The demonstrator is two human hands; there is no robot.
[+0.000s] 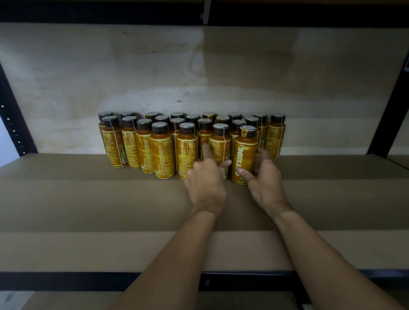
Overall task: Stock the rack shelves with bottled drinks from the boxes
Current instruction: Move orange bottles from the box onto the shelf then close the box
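Note:
Several yellow-labelled drink bottles (162,150) with dark caps stand upright in tight rows at the back middle of the brown rack shelf (101,208). My right hand (266,181) is round the front-right bottle (244,147), thumb across its label and fingers on its right side. My left hand (205,181) reaches to the bottle just left of it (219,141). Its index finger is stretched out against the bottles and its thumb touches that bottle's lower part. Both forearms come in from the lower edge of the view.
Black metal uprights (10,111) frame the shelf at left and right, and a black front rail (73,280) runs along its near edge. A plywood back panel (156,69) stands behind the bottles. Another shelf board lies overhead.

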